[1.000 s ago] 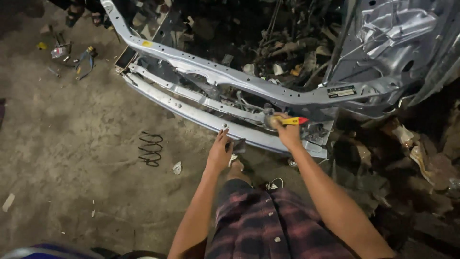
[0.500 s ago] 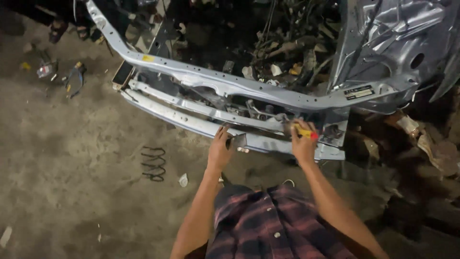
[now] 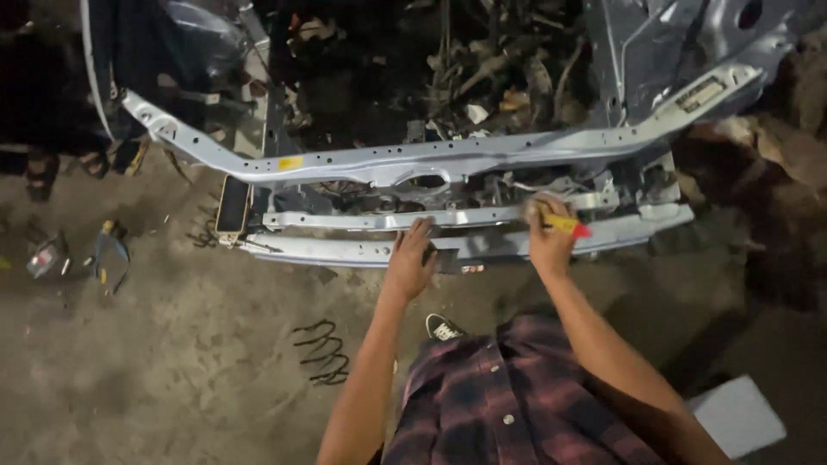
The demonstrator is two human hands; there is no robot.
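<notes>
Dirt floor, dim, coil spring lying loose. Left hand flat on silver car crossmember; right hand clamped on yellow-handled tool.

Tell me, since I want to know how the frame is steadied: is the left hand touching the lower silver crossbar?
Touching. The head view shows the left hand laid flat on the lower silver crossbar, fingers overlapping its metal with no gap.
</notes>
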